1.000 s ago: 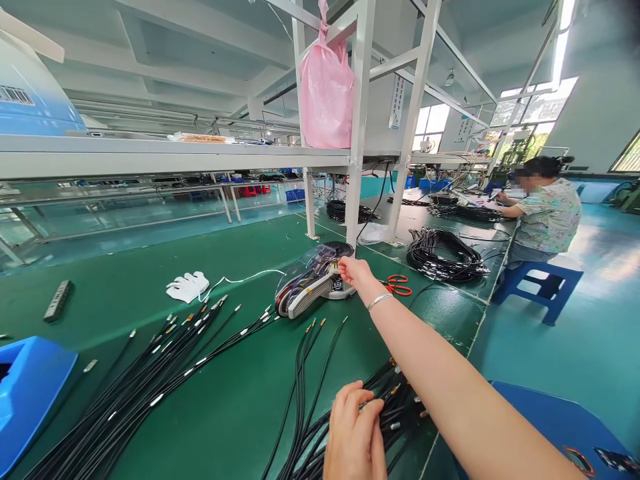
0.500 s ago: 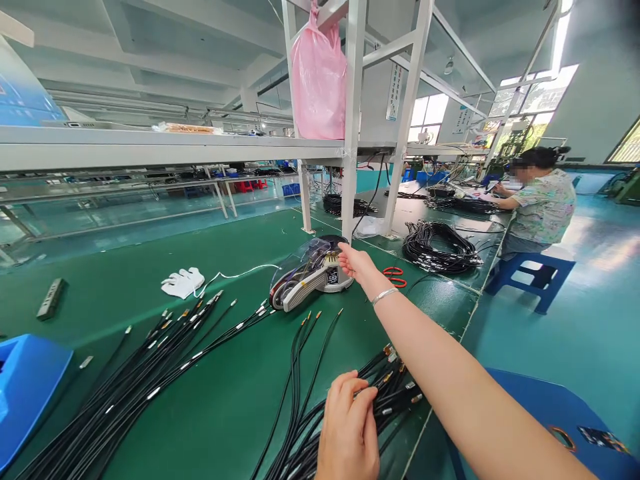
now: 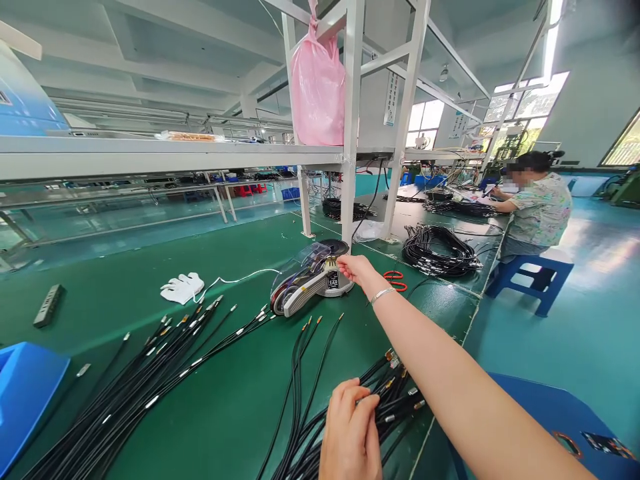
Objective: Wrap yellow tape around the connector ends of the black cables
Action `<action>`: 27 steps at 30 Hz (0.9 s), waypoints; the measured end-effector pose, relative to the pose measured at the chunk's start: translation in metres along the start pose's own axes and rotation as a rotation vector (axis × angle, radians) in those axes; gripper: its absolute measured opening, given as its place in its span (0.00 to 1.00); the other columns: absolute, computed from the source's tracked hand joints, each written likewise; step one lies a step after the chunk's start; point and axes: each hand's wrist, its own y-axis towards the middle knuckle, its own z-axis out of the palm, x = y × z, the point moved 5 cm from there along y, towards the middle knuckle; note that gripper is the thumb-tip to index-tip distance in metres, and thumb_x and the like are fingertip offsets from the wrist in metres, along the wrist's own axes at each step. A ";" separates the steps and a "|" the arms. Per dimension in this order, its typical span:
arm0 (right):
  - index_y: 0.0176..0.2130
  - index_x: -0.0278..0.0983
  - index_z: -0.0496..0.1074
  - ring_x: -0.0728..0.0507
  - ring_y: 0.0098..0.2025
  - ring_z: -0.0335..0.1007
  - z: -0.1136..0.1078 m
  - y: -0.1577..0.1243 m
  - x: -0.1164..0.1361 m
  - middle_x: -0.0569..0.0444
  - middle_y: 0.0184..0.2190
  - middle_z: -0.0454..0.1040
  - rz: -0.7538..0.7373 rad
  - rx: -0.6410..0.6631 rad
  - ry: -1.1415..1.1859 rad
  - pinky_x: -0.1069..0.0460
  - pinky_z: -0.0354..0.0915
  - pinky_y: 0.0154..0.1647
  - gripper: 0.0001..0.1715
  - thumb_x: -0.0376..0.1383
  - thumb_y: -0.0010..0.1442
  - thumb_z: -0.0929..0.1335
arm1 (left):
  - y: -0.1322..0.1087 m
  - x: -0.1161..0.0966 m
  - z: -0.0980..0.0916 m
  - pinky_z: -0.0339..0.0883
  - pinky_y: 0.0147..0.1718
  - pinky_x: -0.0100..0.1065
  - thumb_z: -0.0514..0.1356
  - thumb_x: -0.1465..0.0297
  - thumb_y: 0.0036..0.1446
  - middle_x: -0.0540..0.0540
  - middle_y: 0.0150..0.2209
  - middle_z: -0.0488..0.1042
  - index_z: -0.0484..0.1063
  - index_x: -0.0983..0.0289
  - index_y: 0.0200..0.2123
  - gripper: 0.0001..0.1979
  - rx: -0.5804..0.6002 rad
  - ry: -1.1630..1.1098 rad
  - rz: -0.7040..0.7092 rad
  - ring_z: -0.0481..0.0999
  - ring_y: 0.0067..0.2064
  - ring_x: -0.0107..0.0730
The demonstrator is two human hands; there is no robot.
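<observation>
Far left, black metal-tipped cables (image 3: 150,373) lie fanned, tips aimed at a grey clear-lidded tape dispenser (image 3: 305,283) (within easy reach). Left hand (image 3: 350,430) closed on a second black cable bundle (image 3: 395,400); right hand (image 3: 356,270) narrow, fingertips at dispenser's front, arm stretched across.

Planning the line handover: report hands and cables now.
Left hand on black cable bundle, metal tips showing. Right hand at tape dispenser. Red scissors just beyond that hand.
</observation>
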 end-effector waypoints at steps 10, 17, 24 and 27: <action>0.47 0.31 0.69 0.46 0.38 0.72 -0.007 -0.016 0.030 0.49 0.42 0.72 -0.112 0.010 -0.075 0.49 0.71 0.37 0.15 0.39 0.64 0.66 | 0.003 -0.009 -0.001 0.72 0.47 0.44 0.50 0.82 0.59 0.59 0.40 0.74 0.70 0.64 0.43 0.14 -0.003 -0.047 -0.084 0.71 0.50 0.40; 0.29 0.30 0.72 0.51 0.27 0.69 -0.050 -0.091 0.021 0.53 0.27 0.74 -0.314 0.351 -0.095 0.57 0.66 0.30 0.10 0.32 0.61 0.66 | 0.018 -0.008 -0.020 0.71 0.47 0.43 0.53 0.75 0.60 0.58 0.40 0.75 0.74 0.61 0.42 0.11 0.008 -0.187 -0.287 0.74 0.46 0.39; 0.31 0.36 0.72 0.48 0.32 0.71 -0.071 -0.170 -0.050 0.55 0.28 0.74 -0.432 0.633 -0.060 0.55 0.67 0.35 0.05 0.34 0.56 0.66 | 0.066 0.009 -0.042 0.72 0.43 0.39 0.62 0.58 0.52 0.57 0.38 0.80 0.78 0.63 0.39 0.17 0.047 -0.588 -0.862 0.78 0.39 0.38; 0.32 0.37 0.71 0.47 0.34 0.71 -0.074 -0.176 -0.060 0.55 0.29 0.74 -0.430 0.639 -0.087 0.54 0.67 0.38 0.06 0.34 0.57 0.64 | 0.078 0.005 -0.038 0.71 0.45 0.41 0.64 0.56 0.50 0.58 0.39 0.80 0.78 0.65 0.40 0.20 0.048 -0.653 -0.902 0.78 0.40 0.40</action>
